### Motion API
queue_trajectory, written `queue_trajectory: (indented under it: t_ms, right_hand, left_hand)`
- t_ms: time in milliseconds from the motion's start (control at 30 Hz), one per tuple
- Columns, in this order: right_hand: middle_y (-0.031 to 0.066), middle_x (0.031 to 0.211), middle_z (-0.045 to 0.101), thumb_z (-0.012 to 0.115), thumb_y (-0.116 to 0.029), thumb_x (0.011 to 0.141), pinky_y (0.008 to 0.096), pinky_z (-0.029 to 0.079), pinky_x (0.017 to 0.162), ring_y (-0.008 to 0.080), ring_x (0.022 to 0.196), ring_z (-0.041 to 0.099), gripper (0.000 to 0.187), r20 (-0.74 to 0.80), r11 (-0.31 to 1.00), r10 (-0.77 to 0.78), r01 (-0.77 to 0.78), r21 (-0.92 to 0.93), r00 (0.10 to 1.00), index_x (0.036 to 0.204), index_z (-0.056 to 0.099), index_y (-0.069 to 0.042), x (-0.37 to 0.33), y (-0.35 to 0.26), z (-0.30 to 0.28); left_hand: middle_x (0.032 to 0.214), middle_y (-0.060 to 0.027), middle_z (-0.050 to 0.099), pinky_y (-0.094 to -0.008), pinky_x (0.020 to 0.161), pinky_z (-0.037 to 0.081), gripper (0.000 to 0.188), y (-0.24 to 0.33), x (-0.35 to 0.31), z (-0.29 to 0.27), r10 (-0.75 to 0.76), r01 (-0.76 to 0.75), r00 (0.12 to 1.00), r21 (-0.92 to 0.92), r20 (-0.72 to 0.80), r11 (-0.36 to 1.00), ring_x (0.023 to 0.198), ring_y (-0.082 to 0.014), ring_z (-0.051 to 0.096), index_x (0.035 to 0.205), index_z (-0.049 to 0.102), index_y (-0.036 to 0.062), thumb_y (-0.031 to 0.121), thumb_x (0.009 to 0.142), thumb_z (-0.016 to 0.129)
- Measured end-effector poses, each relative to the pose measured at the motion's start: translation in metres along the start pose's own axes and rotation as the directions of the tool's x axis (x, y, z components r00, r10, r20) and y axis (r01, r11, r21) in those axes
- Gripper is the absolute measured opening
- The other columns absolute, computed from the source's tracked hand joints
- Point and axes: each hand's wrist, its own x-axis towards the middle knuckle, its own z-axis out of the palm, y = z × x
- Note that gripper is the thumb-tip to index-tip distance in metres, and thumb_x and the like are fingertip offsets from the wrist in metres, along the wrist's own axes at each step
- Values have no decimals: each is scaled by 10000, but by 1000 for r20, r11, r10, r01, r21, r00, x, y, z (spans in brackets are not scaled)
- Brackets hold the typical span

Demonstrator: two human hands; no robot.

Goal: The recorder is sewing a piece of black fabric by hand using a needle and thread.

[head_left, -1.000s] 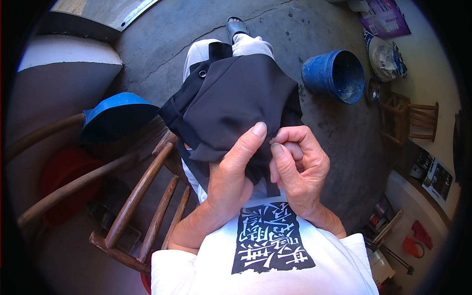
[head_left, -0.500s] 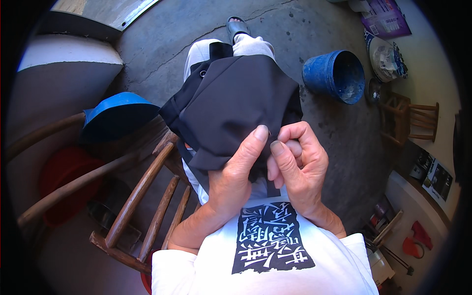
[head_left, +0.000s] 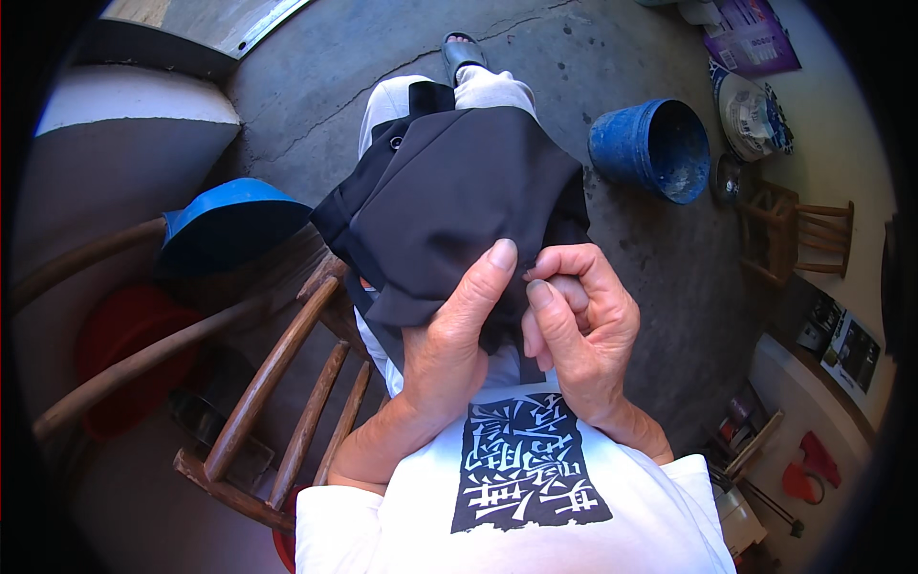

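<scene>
A black garment [head_left: 459, 191] with a round button or snap at its upper left lies folded across my lap. My left hand [head_left: 454, 330] is closed on its near edge, the thumb pressed on top and the other fingers hidden underneath. Just right of that thumb, my right hand [head_left: 583, 320] is closed with its fingers curled and its index fingertip and thumb close together by the cloth's edge. Whatever sits between those fingertips is too small to make out.
A wooden chair [head_left: 273, 397] and a blue basin [head_left: 229, 220] are at my left, with a red basin [head_left: 134, 354] below. On the concrete floor [head_left: 363, 43] at the right stands a blue bucket [head_left: 650, 148]. A small wooden chair [head_left: 794, 230] is farther right.
My left thumb has slid slightly left, and a small gap has opened between it and my right fingertips. The garment has barely shifted.
</scene>
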Motion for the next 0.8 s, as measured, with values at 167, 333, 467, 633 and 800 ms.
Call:
queue_trajectory:
  t_ms: [167, 333, 467, 633, 800]
  right_hand:
    - [-24, 589, 529, 547, -39, 946, 164, 358, 438, 9, 492, 489, 62, -2, 1000, -22, 22, -1, 1000, 1000, 535, -10, 1, 4, 0]
    - [-19, 579, 520, 549, -63, 957, 159, 334, 424, 4, 480, 465, 61, 3, 1000, -29, 29, -4, 1000, 963, 500, -27, 2, 5, 0]
    - [-5, 612, 532, 528, -38, 951, 160, 342, 441, 6, 505, 472, 84, 41, 1000, -4, 3, 10, 999, 1006, 465, -30, 3, 1, -2]
    - [25, 702, 551, 472, 10, 929, 168, 396, 502, 23, 593, 507, 188, 81, 1000, 5, -4, -10, 997, 1088, 380, -34, 4, -10, 0]
    - [29, 709, 559, 493, 13, 929, 177, 418, 504, 34, 606, 529, 197, 103, 999, -1, -5, 52, 995, 1097, 398, -28, 7, -14, 1]
  left_hand:
    - [1028, -66, 606, -241, 809, 461, 321, 0, -1, 1, -5, 5, 1000, -2, 14, 1000, 900, -108, 588, 1120, 580, 11, 154, 862, 708]
    - [974, -57, 619, -230, 763, 468, 265, 2, -4, 6, 46, -48, 998, 69, 33, 996, 838, -101, 596, 1081, 601, 11, 147, 874, 695]
    - [1021, -60, 634, -267, 810, 483, 322, 2, -2, 2, 49, -54, 997, 93, 59, 994, 899, -115, 608, 1152, 594, 38, 151, 868, 694]
    - [1023, -55, 630, -260, 809, 478, 312, 4, -4, 2, 165, -178, 983, 222, 75, 959, 901, -117, 603, 1148, 595, 33, 121, 866, 693]
    - [1036, -64, 633, -264, 818, 483, 340, 8, 3, -5, 262, -276, 961, 285, 90, 918, 904, -126, 609, 1157, 595, 14, 107, 849, 706]
